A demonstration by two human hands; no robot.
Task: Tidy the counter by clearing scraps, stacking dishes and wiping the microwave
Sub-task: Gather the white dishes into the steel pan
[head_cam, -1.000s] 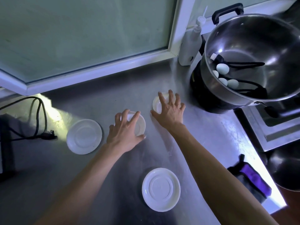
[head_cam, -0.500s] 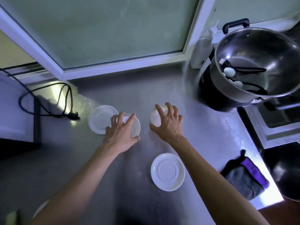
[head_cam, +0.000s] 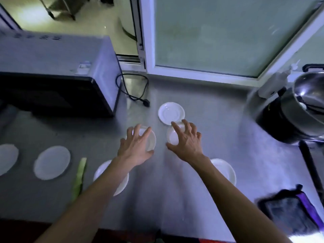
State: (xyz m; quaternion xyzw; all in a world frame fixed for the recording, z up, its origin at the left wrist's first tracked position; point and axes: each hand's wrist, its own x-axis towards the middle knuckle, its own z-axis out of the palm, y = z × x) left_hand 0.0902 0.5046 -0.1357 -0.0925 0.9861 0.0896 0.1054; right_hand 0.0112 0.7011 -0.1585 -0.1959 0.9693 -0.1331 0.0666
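Observation:
On the steel counter [head_cam: 210, 120], my left hand [head_cam: 137, 145] grips a small white bowl [head_cam: 151, 139] from above, fingers curled over its rim. My right hand [head_cam: 185, 139] grips a second small white bowl [head_cam: 172, 136] the same way. A white saucer [head_cam: 171, 113] lies just behind the right hand. More white saucers lie around: one under my left forearm [head_cam: 103, 170], one under my right forearm [head_cam: 226, 169], two at the left [head_cam: 52, 162] [head_cam: 7, 156]. A green vegetable scrap [head_cam: 79, 178] lies at the left front. The microwave [head_cam: 57, 72] stands at the back left.
A black power cord and plug [head_cam: 138, 95] lies beside the microwave. A steel pot [head_cam: 301, 109] with utensils stands at the right, a white pump bottle [head_cam: 273, 83] behind it. A grey and purple cloth [head_cam: 289, 211] lies at the front right edge. A window frame runs behind.
The view has swung to the left, bringing the microwave, more saucers and the green scrap into sight. Both hands have slid their bowls left along the counter, past the back saucer.

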